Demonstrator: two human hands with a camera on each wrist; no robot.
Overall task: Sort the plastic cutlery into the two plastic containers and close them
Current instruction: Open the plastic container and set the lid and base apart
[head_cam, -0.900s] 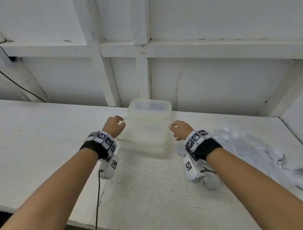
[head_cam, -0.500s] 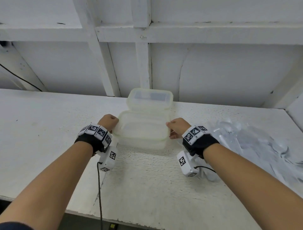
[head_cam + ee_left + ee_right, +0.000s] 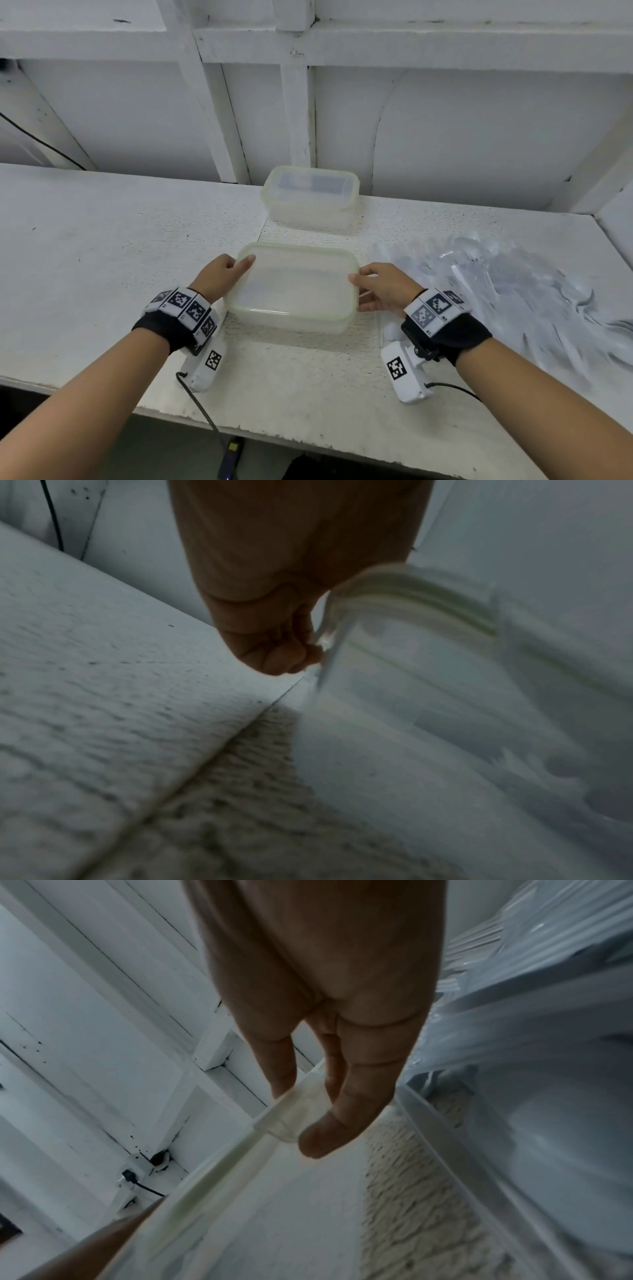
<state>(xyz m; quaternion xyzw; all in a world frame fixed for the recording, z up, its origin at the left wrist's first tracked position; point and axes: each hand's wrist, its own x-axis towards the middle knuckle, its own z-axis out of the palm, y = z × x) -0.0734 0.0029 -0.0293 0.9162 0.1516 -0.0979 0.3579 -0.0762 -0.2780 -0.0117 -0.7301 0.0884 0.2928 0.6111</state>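
A translucent lidded plastic container point(image 3: 294, 287) with a pale green rim is in front of me, low over the white table point(image 3: 102, 260); whether it touches the table I cannot tell. My left hand point(image 3: 222, 277) grips its left end, thumb on the lid, fingers curled at the wall point(image 3: 274, 647). My right hand point(image 3: 380, 287) pinches the right end by its side flap point(image 3: 294, 1118). A second lidded container point(image 3: 310, 195) stands behind it near the wall. A pile of clear plastic cutlery point(image 3: 507, 284) lies to the right of my right hand.
A white panelled wall point(image 3: 445, 137) closes the table at the back, and a side wall point(image 3: 616, 219) closes the right. The table's front edge point(image 3: 239, 428) runs just under my forearms. A black cable point(image 3: 202, 407) hangs from the left wrist unit over that edge.
The two containers were stacked near the wall. Both hands took the upper one and brought it toward me and down; the lower one stays at the back.
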